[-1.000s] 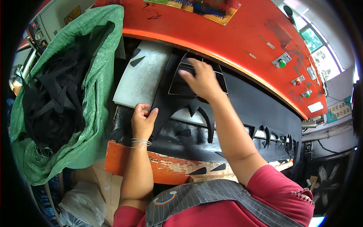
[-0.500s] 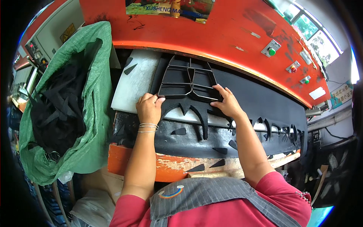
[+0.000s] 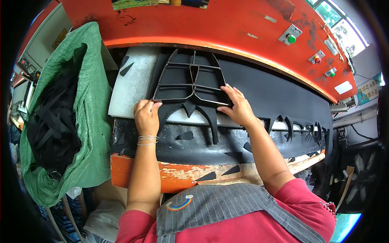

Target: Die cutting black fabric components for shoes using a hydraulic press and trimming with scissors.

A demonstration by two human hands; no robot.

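A dark metal cutting die [image 3: 175, 85], an open frame with tapered sides and inner ribs, lies on a black textured sheet [image 3: 263, 85]. My left hand [image 3: 147, 117] grips its near left corner between thumb and bent fingers. At the near right corner, my right hand [image 3: 238, 106] holds the frame, fingers along the side and thumb at the near edge. Pointed cut-out strips of the black sheet [image 3: 211, 123] hang toward me below the die. Under the sheet, a white board [image 3: 135, 81] shows at the left.
A green woven sack [image 3: 91, 141] full of black scraps stands at the left. Behind the board rises an orange-red machine beam [image 3: 239, 30] with a green button [image 3: 291, 39] and a red one [image 3: 317, 60]. Small black offcuts [image 3: 206, 176] lie on the worn front ledge [image 3: 174, 178].
The view has shifted, so the die, sheet and sack appear farther left. Both hands keep their hold at the die's near corners.
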